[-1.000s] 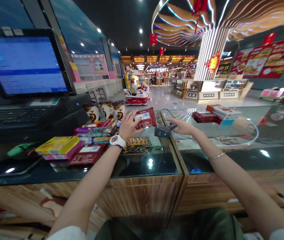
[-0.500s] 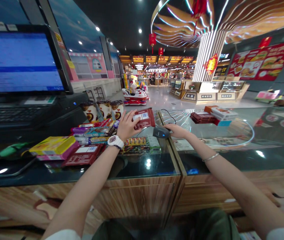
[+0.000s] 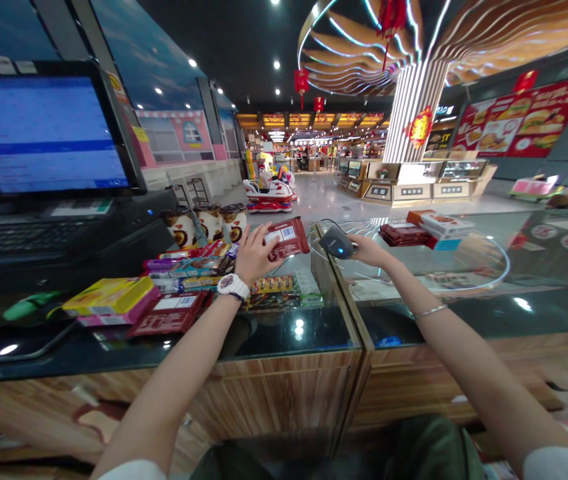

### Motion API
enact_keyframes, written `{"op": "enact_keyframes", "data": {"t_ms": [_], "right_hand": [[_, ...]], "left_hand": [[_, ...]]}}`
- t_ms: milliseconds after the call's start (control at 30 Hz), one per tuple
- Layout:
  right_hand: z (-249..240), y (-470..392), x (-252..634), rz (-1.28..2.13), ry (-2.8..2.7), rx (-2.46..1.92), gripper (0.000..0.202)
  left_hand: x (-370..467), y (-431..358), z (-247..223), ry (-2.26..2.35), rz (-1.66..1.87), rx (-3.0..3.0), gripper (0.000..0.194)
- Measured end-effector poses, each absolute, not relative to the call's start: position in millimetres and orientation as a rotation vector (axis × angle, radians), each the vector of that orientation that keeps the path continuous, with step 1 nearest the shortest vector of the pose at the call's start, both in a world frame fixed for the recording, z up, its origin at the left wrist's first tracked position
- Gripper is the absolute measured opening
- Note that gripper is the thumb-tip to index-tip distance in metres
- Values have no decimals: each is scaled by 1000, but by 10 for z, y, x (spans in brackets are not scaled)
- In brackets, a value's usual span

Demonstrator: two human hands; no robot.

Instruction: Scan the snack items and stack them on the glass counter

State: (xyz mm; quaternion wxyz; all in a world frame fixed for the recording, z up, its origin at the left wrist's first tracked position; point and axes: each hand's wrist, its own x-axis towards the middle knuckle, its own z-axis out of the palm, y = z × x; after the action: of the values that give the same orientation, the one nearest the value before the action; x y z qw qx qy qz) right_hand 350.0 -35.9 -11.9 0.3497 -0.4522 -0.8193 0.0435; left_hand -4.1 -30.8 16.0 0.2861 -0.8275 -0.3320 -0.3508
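gripping maroon snack packet point(image 3: 295, 247) in left hand point(image 3: 257, 255), handheld scanner point(image 3: 335, 242) in right hand point(image 3: 370, 251); probably scanning, likely calls for aiming at barcode point(image 3: 289, 233) between hands.

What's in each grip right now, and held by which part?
Left grip: brown packet, held by its left end. Right grip: dark scanner, held by its handle.

Head-worn view, forward and down

Glass-topped counter point(image 3: 269, 343), yellow and pink packs point(image 3: 109, 298), flat brown packet point(image 3: 170, 313), colourful snacks point(image 3: 201, 268), three cups point(image 3: 209, 225)
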Motion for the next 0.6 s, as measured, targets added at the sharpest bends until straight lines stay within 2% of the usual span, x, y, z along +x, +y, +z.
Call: {"op": "enact_keyframes", "data": {"t_ms": [100,400,600], "right_hand": [[-82,-336,3658,100,-1987,-1176,35],[-94,-366,3687,143,-1792,-1186,49],[28,-501,3561,51,-1825,-1248,41]], "left_hand": [[-33,-316,152,-885,-921,-2216,40],[-2,-336,132,-886,-855,-2286,41],[8,-332,119,-894,-803,-2329,41]]}}
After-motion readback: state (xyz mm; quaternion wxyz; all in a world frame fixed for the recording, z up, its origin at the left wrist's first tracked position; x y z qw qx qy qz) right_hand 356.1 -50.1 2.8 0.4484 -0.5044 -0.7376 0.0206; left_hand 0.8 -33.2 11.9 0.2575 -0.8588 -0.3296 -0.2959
